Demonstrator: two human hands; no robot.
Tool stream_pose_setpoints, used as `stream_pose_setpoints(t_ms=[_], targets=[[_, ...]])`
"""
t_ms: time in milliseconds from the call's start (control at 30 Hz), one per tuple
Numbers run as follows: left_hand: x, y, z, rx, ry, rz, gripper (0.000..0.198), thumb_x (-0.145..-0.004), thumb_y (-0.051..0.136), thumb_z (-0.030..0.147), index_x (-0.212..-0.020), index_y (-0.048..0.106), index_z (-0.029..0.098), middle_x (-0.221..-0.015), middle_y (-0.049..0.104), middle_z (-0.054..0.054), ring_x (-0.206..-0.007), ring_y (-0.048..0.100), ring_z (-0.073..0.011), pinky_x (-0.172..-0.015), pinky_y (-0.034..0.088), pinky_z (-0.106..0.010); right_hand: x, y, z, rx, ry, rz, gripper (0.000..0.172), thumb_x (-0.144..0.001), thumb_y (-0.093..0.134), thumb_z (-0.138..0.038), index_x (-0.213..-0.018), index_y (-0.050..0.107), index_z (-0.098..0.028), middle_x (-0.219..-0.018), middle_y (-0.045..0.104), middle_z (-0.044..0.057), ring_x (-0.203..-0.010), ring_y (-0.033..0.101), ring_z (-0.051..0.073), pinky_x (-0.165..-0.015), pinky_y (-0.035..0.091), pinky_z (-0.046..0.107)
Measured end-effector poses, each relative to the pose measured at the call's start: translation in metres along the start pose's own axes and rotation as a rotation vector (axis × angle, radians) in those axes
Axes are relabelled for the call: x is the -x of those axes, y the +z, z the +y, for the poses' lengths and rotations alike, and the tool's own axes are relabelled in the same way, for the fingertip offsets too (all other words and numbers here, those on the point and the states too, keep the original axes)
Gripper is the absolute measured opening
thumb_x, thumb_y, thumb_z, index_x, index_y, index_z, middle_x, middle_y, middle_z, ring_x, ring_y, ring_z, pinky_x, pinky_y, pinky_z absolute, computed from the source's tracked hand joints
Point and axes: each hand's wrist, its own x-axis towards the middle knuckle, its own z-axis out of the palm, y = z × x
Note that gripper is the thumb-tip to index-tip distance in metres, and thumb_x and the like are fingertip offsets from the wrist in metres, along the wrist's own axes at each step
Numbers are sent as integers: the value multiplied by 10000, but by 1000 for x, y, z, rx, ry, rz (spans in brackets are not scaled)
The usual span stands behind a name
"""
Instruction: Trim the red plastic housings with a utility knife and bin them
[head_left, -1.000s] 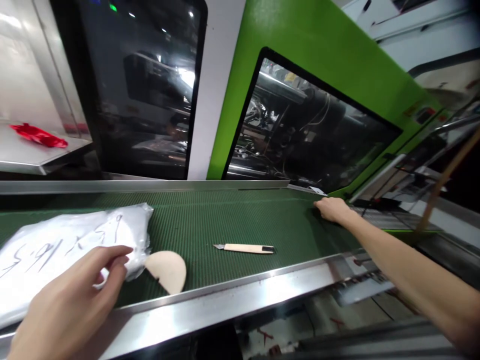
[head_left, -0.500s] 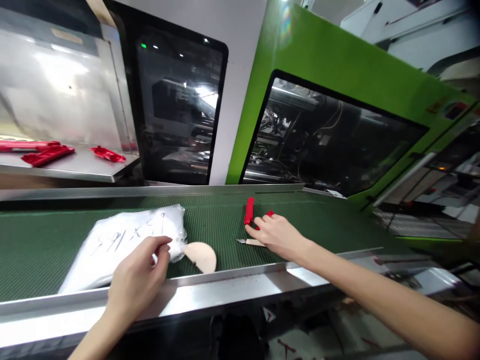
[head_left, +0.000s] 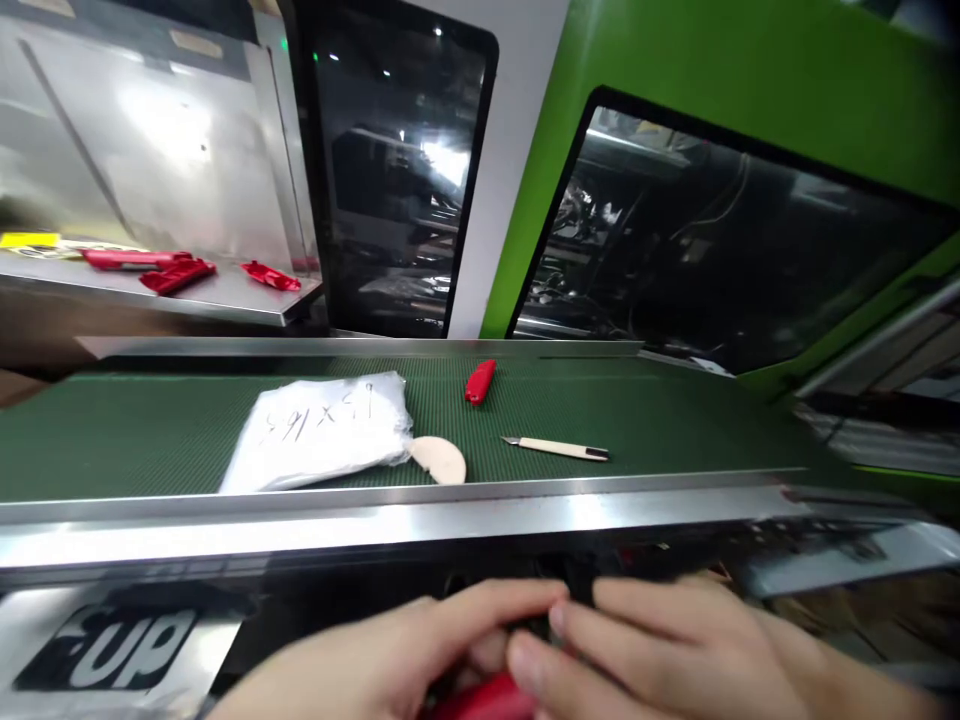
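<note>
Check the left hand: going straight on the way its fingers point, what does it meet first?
The right hand. The left hand points right, its fingertips almost at the right's fingers, above the red part both seem to grip. Depth is blurred.

White bag (head_left: 322, 430), utility knife (head_left: 559, 449)

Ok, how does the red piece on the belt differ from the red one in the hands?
The belt piece lies free on the green belt, touched by nothing; the held piece sits between the left hand and right hand, below the belt's rail. The belt piece shows whole, long and tilted; the held piece is mostly covered by fingers, its shape unclear. Both are the same bright red.
</note>
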Motion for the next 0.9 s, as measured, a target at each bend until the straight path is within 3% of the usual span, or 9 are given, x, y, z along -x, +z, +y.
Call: stream_pose_setpoints(t_ms=[67,100,167,300,467,567,700,767,900], targets=[[1,8,-24,309,0,59,561,-836,707,356,-1363,512,369,-980,624,-14,-769,568,-108,-734,465,-223,5,19,26,-70,11,-63,239,-970,487,-323,-1086,696,-318,-1041,736,-47,-851,710,150,-584,571,249],[1,11,-36,450,30,136,566,-826,714,390,-1351,506,365,-916,581,-1,-684,515,-79,-654,439,-202,8,28,42,-76,141,-136,244,-970,482,-327,-1107,683,-352,-1095,721,-49,-954,691,158,-700,580,264],[3,19,-54,669,72,318,473,-852,644,491,-1284,541,329,-839,516,9,-589,430,-63,-541,373,-193,19,47,77,-25,385,-206,326,-986,414,-250,-1207,653,-225,-1162,693,75,-1012,665,218,-780,568,352],[16,34,-59,823,61,639,338,-970,412,431,-1187,580,233,-852,532,-36,-597,441,-98,-532,376,-235,45,72,127,-103,568,-412,217,-907,539,-237,-961,746,-196,-898,732,65,-735,673,204,-603,526,305],[28,50,-56,739,100,827,198,-893,563,293,-1041,625,177,-998,579,-80,-701,498,-120,-605,398,-244,60,83,139,-232,630,-429,147,-841,640,-273,-870,759,-192,-767,707,29,-610,622,144,-545,448,263],[33,58,-64,721,110,888,165,-867,621,261,-1014,640,187,-1017,565,-57,-687,473,-91,-615,389,-231,58,74,115,-146,665,-235,252,-901,545,-323,-992,743,-197,-938,673,72,-760,607,177,-617,415,313],[39,66,-71,737,74,925,164,-864,647,268,-1016,641,210,-1005,557,-36,-702,445,-83,-617,387,-214,41,49,38,-11,691,53,382,-918,536,-248,-1292,584,-312,-1080,568,72,-956,553,241,-752,434,372],[41,67,-72,757,75,919,148,-861,652,265,-998,640,211,-1005,575,-38,-696,453,-83,-607,392,-209,32,41,-6,-169,730,97,415,-909,558,-197,-1286,555,-370,-1057,544,50,-889,546,209,-723,462,347],[42,64,-72,843,67,939,125,-883,625,240,-1003,626,203,-990,610,-42,-676,498,-79,-599,426,-200,24,42,-76,-626,886,51,277,-902,588,-186,-1153,604,-300,-1019,615,21,-808,619,151,-561,503,226]])
